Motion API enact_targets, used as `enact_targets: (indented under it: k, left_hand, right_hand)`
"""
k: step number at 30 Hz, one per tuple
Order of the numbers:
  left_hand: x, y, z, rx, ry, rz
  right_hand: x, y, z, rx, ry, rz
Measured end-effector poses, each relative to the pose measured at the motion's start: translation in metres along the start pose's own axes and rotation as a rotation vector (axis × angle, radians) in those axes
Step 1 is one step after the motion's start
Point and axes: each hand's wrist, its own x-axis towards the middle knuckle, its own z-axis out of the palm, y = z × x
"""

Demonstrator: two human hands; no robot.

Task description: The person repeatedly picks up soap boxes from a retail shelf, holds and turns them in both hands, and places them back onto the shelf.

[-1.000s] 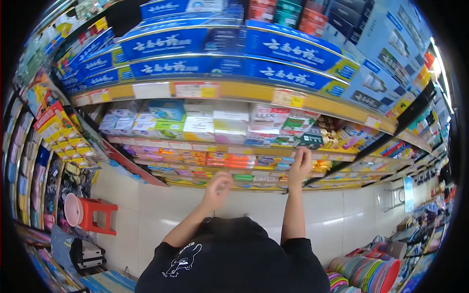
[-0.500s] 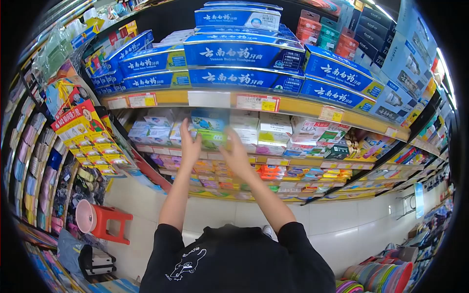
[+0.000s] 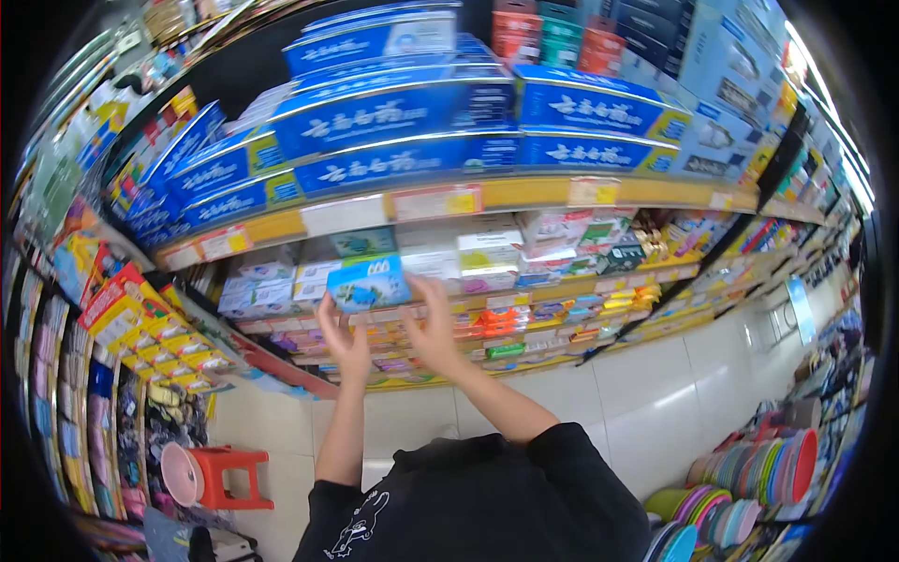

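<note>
A small blue carton (image 3: 368,284) with pale lettering and a green strip along its top is held up in front of the second shelf. At its lower left corner is my left hand (image 3: 346,339), fingers closed on the edge. My right hand (image 3: 433,328) grips the opposite end, fingers along the right side and thumb below. Just behind it on the shelf sits a teal-green box (image 3: 363,242). White cartons (image 3: 429,248) stand to the right of that.
Large blue toothpaste boxes (image 3: 375,164) fill the upper shelf, above a yellow shelf edge (image 3: 538,195) with price tags. Yellow hanging packs (image 3: 140,323) jut out at left. A red stool (image 3: 229,476) stands on the floor; stacked colourful basins (image 3: 758,468) are at lower right.
Both hands have drawn back and down from the shelf with the blue carton, now nearer me. My view has turned, so the shelves appear shifted left and tilted.
</note>
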Motion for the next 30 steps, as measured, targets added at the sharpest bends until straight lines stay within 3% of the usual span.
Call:
enact_targets:
  k: [1, 4, 7, 10, 16, 20, 23, 30]
  left_hand:
    - [-0.012, 0.005, 0.007, -0.058, -0.02, 0.001]
    - [-0.044, 0.021, 0.038, -0.173, -0.1, -0.024]
    - [-0.077, 0.036, 0.077, -0.143, -0.201, -0.007]
    - [-0.104, 0.042, 0.126, -0.096, -0.303, 0.012]
    - [-0.157, 0.049, 0.231, -0.133, -0.592, -0.014]
    - [-0.176, 0.07, 0.297, -0.07, -0.718, -0.048]
    - [-0.185, 0.08, 0.341, -0.05, -0.704, -0.046]
    - [-0.173, 0.068, 0.426, -0.205, -0.563, -0.187]
  right_hand:
    - [-0.008, -0.001, -0.009, 0.008, 0.063, -0.073]
    - [-0.038, 0.006, -0.039, 0.112, 0.181, 0.027]
    - [-0.051, 0.002, -0.095, -0.051, 0.266, -0.092]
    - [-0.069, 0.02, -0.155, -0.114, 0.384, -0.066]
    - [-0.084, 0.028, -0.271, 0.224, 0.711, 0.131]
    - [-0.087, 0.03, -0.34, 0.084, 0.79, 0.212]
    - [-0.075, 0.034, -0.377, 0.093, 0.769, 0.139]
    - [-0.023, 0.07, -0.435, 0.123, 0.682, 0.221]
